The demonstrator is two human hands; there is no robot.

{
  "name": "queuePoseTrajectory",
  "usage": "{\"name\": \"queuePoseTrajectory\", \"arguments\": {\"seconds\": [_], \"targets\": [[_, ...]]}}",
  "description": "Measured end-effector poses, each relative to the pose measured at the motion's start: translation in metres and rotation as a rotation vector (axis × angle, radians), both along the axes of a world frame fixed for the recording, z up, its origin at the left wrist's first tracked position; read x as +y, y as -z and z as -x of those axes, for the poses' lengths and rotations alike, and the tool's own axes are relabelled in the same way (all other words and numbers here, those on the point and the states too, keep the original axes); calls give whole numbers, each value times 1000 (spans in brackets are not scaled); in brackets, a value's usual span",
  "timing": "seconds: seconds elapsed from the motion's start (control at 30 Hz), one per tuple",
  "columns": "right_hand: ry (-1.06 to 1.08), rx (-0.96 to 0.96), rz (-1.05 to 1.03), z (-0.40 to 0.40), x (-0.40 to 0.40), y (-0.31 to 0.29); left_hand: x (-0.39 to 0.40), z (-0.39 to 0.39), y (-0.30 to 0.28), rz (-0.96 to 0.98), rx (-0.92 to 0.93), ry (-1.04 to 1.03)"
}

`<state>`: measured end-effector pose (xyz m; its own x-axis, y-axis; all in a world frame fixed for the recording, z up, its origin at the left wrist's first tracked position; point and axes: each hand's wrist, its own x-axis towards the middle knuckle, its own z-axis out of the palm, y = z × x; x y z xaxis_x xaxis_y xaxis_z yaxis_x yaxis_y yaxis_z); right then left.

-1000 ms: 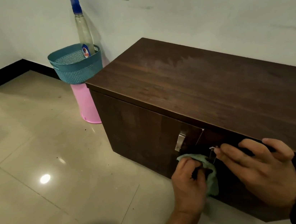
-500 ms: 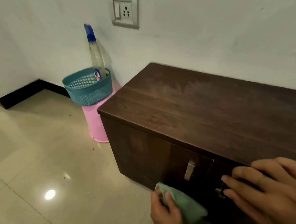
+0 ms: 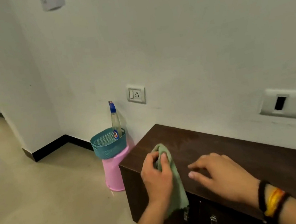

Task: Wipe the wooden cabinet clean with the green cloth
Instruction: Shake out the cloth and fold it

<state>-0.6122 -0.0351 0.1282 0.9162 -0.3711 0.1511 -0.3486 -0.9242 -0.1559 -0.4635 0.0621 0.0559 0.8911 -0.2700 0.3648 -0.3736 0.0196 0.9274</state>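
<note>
The left hand [image 3: 156, 176] is clamped on the green cloth [image 3: 172, 176], which hangs over the left front part of the wooden cabinet [image 3: 243, 157] top. The right hand [image 3: 221, 175] is above the top, fingers spread, holding nothing. Left of the cabinet, a spray bottle [image 3: 115, 123] stands in a blue basket [image 3: 108, 145] on a pink bucket [image 3: 113, 171]. Its label is too small to read.

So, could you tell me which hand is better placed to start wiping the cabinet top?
The left hand. It already grips the green cloth, bunched over the left end of the cabinet top. The right hand is open and empty above the top, so it would first need to take the cloth.
</note>
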Motion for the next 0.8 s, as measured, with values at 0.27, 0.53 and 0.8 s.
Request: {"name": "queuePoseTrajectory", "arguments": {"seconds": [0.27, 0.53, 0.8], "targets": [[80, -338, -267, -15, 10, -47, -27, 1, -121, 63, -243, 108], [211, -717, -438, -1, -9, -111, -49, 34, -206, 52, -337, 272], [279, -930, -504, 19, -18, -128, -29, 35, -251, -24, -541, 511]]}}
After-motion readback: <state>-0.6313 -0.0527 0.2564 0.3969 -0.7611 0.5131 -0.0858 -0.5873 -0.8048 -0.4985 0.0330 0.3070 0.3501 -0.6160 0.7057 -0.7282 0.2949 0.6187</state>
